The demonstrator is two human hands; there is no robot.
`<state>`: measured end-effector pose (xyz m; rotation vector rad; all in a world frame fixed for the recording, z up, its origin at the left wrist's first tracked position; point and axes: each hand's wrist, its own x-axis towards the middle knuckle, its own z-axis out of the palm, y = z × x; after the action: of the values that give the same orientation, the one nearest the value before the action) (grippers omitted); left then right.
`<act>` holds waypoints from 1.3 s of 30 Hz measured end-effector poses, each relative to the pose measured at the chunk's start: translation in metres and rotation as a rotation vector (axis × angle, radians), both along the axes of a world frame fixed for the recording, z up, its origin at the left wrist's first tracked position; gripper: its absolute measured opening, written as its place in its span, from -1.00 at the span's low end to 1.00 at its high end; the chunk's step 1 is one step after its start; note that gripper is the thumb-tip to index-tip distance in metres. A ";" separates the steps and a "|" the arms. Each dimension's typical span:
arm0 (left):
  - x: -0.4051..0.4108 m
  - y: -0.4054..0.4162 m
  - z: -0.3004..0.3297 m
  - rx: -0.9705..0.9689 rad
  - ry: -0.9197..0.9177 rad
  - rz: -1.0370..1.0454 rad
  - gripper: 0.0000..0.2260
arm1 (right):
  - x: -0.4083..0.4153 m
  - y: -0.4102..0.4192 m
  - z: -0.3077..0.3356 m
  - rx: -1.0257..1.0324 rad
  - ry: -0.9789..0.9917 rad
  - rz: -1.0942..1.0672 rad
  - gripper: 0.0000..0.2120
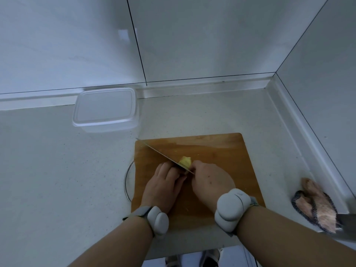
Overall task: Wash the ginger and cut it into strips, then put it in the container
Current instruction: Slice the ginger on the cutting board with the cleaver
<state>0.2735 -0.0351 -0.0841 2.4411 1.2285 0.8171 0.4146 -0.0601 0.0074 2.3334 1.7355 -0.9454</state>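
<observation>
Ginger [185, 162]: yellow piece at centre of frame on wooden cutting board [221, 151], long axis not discernible. Knife [163, 157]: blade running from upper left to lower right, across the ginger. Left hand [163, 182]: fingers curled beside the blade; contents not visible. Right hand [210, 180]: fingers curled, pinching the ginger. Clear container [105, 110]: upper left on bench [57, 160], well apart. Cloth [316, 205]: lower right.

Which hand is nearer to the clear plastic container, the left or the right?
Left. The left hand is on the cutting board, below and slightly right of the container; the right hand is farther right.
</observation>
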 end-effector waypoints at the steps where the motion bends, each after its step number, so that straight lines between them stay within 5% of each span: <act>1: 0.000 0.000 0.001 -0.010 -0.013 -0.002 -0.81 | 0.000 0.000 0.000 0.002 0.004 0.002 -0.76; 39: -0.001 0.000 0.002 -0.052 0.018 -0.019 -0.76 | -0.001 -0.001 0.005 -0.038 -0.018 -0.018 -0.73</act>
<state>0.2721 -0.0356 -0.0816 2.4204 1.2149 0.7508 0.4139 -0.0609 0.0127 2.3309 1.6781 -0.9486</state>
